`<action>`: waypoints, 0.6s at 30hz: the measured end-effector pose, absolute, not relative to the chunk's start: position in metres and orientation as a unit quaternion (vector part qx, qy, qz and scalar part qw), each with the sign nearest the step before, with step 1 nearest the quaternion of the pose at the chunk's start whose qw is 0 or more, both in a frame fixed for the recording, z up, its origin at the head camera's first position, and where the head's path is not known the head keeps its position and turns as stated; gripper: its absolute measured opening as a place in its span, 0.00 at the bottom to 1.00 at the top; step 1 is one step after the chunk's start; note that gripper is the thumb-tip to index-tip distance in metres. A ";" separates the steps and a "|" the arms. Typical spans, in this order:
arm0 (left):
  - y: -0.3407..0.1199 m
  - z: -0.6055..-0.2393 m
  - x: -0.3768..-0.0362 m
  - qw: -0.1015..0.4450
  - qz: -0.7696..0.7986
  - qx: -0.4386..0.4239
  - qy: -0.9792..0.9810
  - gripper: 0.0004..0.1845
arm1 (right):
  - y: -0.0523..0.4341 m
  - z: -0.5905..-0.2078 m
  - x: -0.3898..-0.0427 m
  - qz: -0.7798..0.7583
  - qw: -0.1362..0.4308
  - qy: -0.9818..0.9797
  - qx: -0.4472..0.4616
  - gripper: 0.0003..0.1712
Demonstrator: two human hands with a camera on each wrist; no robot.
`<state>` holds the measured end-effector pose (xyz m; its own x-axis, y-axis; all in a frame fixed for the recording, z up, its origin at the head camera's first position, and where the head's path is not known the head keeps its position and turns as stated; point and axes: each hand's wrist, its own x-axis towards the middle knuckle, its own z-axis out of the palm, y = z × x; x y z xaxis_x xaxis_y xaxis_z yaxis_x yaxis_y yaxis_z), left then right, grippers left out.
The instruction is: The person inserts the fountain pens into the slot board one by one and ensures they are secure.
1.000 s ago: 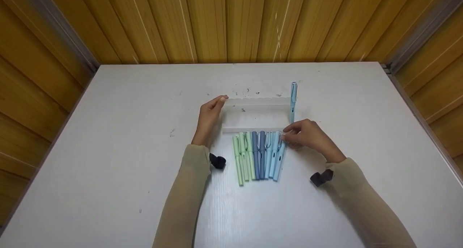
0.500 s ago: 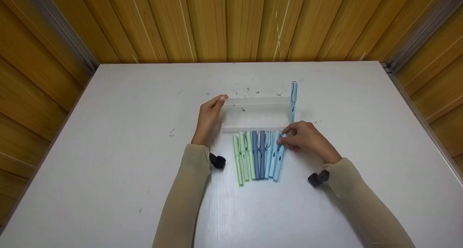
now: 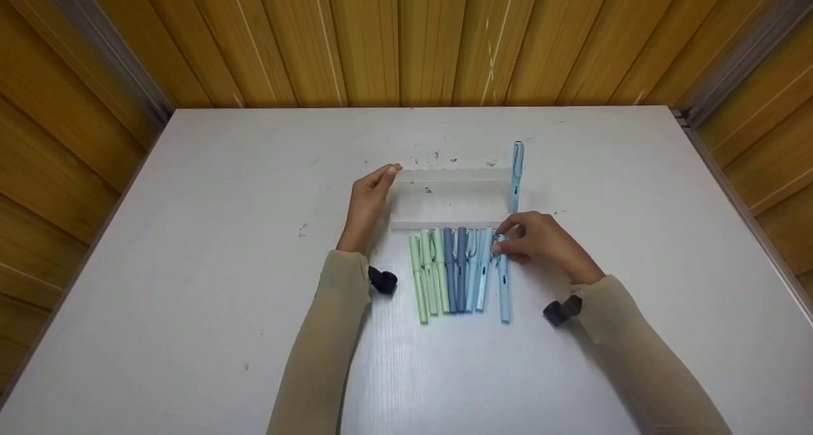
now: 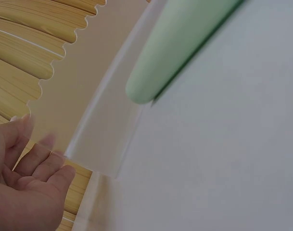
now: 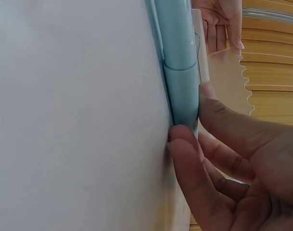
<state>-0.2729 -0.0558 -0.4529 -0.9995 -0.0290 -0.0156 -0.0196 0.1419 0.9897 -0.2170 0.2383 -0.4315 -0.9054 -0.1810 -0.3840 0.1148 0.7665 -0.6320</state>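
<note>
A clear pen stand with a wavy-notched back edge lies on the table. My left hand grips its left end, thumb on the back corner; the left wrist view also shows the curled fingers at that corner. One light blue pen rests across the stand's right end. Just in front, my right hand pinches another light blue pen by its cap end. In the right wrist view, thumb and forefinger close on that pen.
Left of the held pen, several pens lie side by side in front of the stand: green, dark blue and light blue. A wood-panelled wall rises behind the white table.
My right hand has shifted its fingers onto the rightmost light blue pen. The pen's lower end has swung right, away from the row. The left hand and stand stay in place.
</note>
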 end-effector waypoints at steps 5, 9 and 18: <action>-0.057 -0.452 -0.271 0.000 -0.659 0.009 -0.752 0.23 | 0.240 -0.429 -0.219 -0.330 0.227 0.916 -0.028 0.25; -0.057 -0.451 -0.270 -0.005 -0.663 0.005 -0.748 0.23 | 0.241 -0.427 -0.220 -0.327 0.231 0.916 -0.037 0.22; -0.056 -0.452 -0.271 0.002 -0.655 0.009 -0.755 0.22 | 0.243 -0.427 -0.221 -0.328 0.246 0.911 -0.038 0.21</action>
<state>-0.2709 -0.0562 -0.4515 -0.9998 -0.0171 -0.0083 -0.0106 0.1412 0.9899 -0.2208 0.2428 -0.4266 -0.8762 -0.2310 -0.4230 0.0912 0.7823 -0.6161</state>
